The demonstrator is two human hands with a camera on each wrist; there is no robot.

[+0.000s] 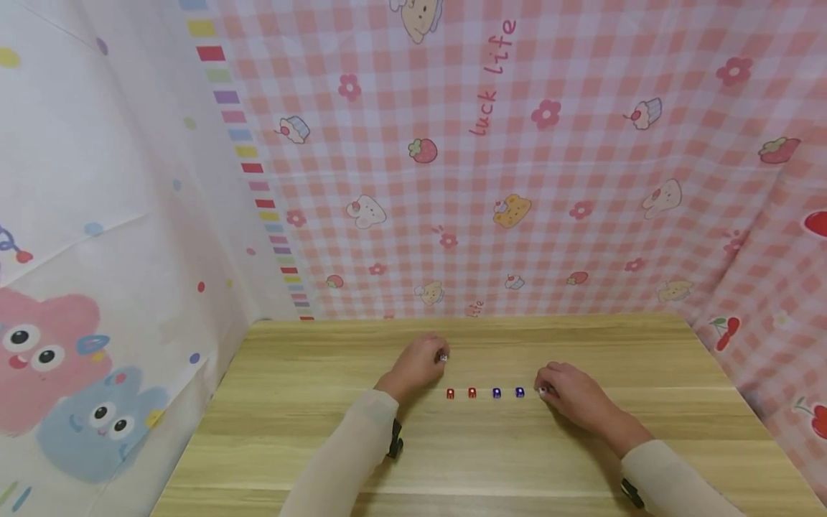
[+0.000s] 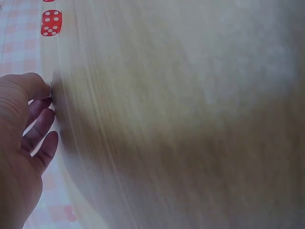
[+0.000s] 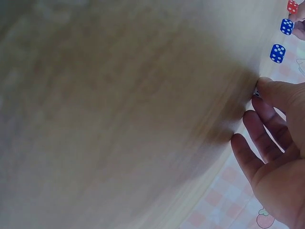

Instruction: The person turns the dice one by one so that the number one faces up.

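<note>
A row of dice lies across the middle of the table: a left red die (image 1: 450,393), another red die (image 1: 472,393), a blue die (image 1: 497,393) and a second blue die (image 1: 520,392). Behind the row's left end, my left hand (image 1: 418,361) pinches a white die (image 1: 442,357) between thumb and fingers. To the right of the blue dice, my right hand (image 1: 577,393) pinches another white die (image 1: 542,390) low at the table surface. The right wrist view shows that die (image 3: 257,92) mostly covered by thumb and finger. In the left wrist view the left hand's die is almost wholly hidden.
The wooden table (image 1: 517,459) ends at a pink checked cloth (image 1: 452,187) hanging behind it. A white cartoon-printed cloth (image 1: 129,215) hangs on the left side, and more checked cloth on the right.
</note>
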